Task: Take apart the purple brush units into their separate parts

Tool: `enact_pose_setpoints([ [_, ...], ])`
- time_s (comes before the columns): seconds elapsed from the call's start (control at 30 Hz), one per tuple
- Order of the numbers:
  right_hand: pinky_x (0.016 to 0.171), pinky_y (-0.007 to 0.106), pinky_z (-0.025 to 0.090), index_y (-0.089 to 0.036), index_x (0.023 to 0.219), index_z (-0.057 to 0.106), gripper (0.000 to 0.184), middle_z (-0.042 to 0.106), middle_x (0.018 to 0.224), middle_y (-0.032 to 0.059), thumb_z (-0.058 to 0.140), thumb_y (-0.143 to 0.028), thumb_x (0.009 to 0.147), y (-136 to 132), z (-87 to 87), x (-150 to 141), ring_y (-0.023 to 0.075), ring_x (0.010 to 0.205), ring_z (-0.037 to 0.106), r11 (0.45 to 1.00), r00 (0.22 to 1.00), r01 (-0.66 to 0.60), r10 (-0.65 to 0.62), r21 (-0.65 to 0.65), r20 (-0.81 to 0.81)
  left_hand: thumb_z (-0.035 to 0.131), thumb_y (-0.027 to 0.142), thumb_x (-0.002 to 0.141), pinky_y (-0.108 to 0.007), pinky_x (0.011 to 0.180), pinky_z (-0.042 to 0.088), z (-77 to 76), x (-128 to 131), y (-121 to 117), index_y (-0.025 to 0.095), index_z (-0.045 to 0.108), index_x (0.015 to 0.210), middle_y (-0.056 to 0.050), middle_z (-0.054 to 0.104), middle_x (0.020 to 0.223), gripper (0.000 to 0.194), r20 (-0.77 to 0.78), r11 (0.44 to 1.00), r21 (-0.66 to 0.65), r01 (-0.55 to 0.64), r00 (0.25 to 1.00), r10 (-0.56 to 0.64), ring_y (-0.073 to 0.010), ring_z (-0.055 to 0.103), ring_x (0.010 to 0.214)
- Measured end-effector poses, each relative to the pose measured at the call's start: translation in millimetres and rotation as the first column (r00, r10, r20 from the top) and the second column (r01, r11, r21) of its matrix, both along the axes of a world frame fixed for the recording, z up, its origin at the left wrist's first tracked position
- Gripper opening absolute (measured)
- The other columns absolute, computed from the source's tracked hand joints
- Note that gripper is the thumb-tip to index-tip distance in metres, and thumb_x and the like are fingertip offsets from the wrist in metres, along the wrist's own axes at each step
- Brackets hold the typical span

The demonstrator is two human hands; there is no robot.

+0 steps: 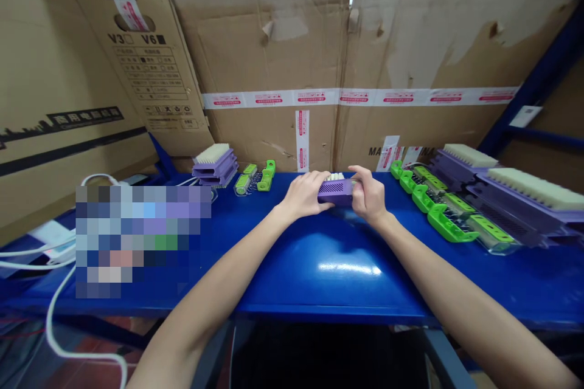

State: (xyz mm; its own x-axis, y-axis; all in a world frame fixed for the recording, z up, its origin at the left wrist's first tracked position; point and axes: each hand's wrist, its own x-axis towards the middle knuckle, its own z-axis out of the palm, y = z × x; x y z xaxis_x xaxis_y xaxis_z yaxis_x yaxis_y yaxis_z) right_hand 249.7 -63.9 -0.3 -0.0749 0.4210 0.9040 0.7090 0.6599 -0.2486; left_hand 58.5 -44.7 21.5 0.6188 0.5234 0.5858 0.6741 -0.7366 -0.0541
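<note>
Above the middle of the blue table I hold a purple plastic case (335,191) with rows of slots on its side and a whitish ridged top. My left hand (305,193) is closed round its left end, thumb underneath. At the right end, my right hand (369,193) grips with curled fingers, the index finger partly raised; its palm side is hidden. To the right stand similar purple cases with cream tops (533,188). Beside them lie a row of bright green curved pieces (449,225) and clear boxes with green tops (495,234).
At the back left, stacked purple pieces (214,167) stand near a clear box (246,179) and a green piece (267,175). White cables (55,316) hang at the left. A blurred patch (143,240) hides part of the table. Cardboard walls (274,30) close the back.
</note>
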Motion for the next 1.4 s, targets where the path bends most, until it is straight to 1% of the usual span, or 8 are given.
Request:
enact_pose_setpoints([
  [0.2, 0.087, 0.039, 0.048, -0.02, 0.112, 0.056, 0.038, 0.057, 0.111, 0.0124, 0.038, -0.042, 0.086, 20, -9.4, -14, 0.0241, 0.104, 0.056, 0.934, 0.931, -0.023, -0.11, -0.356, -0.348, 0.059, 0.02, 0.08, -0.043, 0.085, 0.042, -12.5, -4, 7, 0.011, 0.048, 0.124, -0.017, 0.058, 0.116, 0.047, -0.087, 0.944, 0.285, -0.167, 0.976, 0.199, -0.029, 0.055, 0.102],
  [0.3, 0.075, 0.035, 0.051, -0.022, 0.103, 0.057, 0.035, 0.063, 0.094, 0.0079, 0.038, -0.047, 0.086, 34, -20.6, -12, 0.0226, 0.089, 0.061, 0.833, 0.826, -0.158, -0.182, -0.53, -0.533, 0.047, 0.013, 0.088, -0.047, 0.095, 0.037, -19.4, -2, 9, 0.019, 0.051, 0.123, -0.015, 0.059, 0.117, 0.036, -0.16, 0.892, 0.441, -0.097, 0.97, 0.184, -0.0269, 0.055, 0.107],
  [0.47, 0.054, 0.031, 0.047, -0.024, 0.078, 0.055, 0.021, 0.061, 0.067, 0.0031, 0.043, -0.041, 0.082, 42, -29.7, -5, 0.0208, 0.065, 0.06, 0.763, 0.735, -0.291, -0.207, -0.577, -0.646, 0.044, 0.014, 0.092, -0.045, 0.097, 0.037, -24.6, 8, 5, 0.027, 0.05, 0.125, -0.01, 0.061, 0.118, 0.036, -0.233, 0.844, 0.536, 0.022, 0.965, 0.122, -0.0243, 0.054, 0.114],
  [0.6, 0.06, 0.032, 0.047, -0.023, 0.076, 0.056, 0.02, 0.064, 0.072, 0.0055, 0.044, -0.039, 0.08, 29, -13.7, -5, 0.0218, 0.07, 0.06, 0.814, 0.709, -0.043, -0.384, -0.58, -0.592, 0.047, 0.025, 0.092, -0.045, 0.098, 0.037, -17.8, 11, -2, 0.02, 0.047, 0.13, -0.016, 0.057, 0.124, 0.038, -0.235, 0.842, 0.538, 0.031, 0.965, 0.115, -0.0285, 0.052, 0.117],
  [0.7, 0.068, 0.032, 0.046, -0.02, 0.094, 0.059, 0.029, 0.066, 0.08, 0.0071, 0.04, -0.04, 0.084, 13, 3.6, -10, 0.0221, 0.075, 0.06, 0.867, 0.791, 0.14, -0.389, -0.479, -0.473, 0.051, 0.044, 0.088, -0.049, 0.104, 0.032, -9.8, 10, -8, 0.013, 0.042, 0.135, -0.022, 0.05, 0.131, 0.057, -0.227, 0.865, 0.498, 0.053, 0.971, 0.071, -0.0344, 0.046, 0.123],
  [0.87, 0.064, 0.031, 0.044, -0.017, 0.115, 0.054, 0.04, 0.066, 0.074, 0.0058, 0.037, -0.041, 0.088, -4, 13.7, -27, 0.0208, 0.065, 0.06, 0.932, 0.916, 0.121, -0.237, -0.341, -0.324, 0.051, 0.037, 0.086, -0.046, 0.093, 0.04, -11.5, 13, -10, 0.008, 0.036, 0.139, -0.022, 0.055, 0.123, 0.062, -0.184, 0.931, 0.366, -0.001, 0.98, 0.074, -0.0323, 0.054, 0.11],
  [1.1, 0.063, 0.031, 0.04, -0.019, 0.106, 0.058, 0.038, 0.066, 0.076, 0.0085, 0.029, -0.036, 0.089, -3, 12.7, -34, 0.023, 0.066, 0.059, 0.827, 0.85, 0.323, -0.467, -0.461, -0.243, 0.047, 0.027, 0.084, -0.042, 0.081, 0.042, -23.8, 21, -10, 0.008, 0.045, 0.133, -0.019, 0.058, 0.114, 0.052, -0.168, 0.923, 0.378, -0.078, 0.974, 0.151, -0.0302, 0.056, 0.098],
  [1.4, 0.062, 0.03, 0.038, -0.021, 0.094, 0.058, 0.032, 0.059, 0.064, 0.002, 0.029, -0.025, 0.08, 3, 11.5, -21, 0.0194, 0.055, 0.051, 0.901, 0.938, 0.179, -0.278, -0.396, -0.209, 0.051, 0.036, 0.081, -0.04, 0.082, 0.044, -22.1, 13, -4, 0.007, 0.048, 0.129, -0.018, 0.059, 0.114, 0.056, -0.176, 0.93, 0.368, 0.002, 0.982, 0.068, -0.0301, 0.055, 0.098],
])
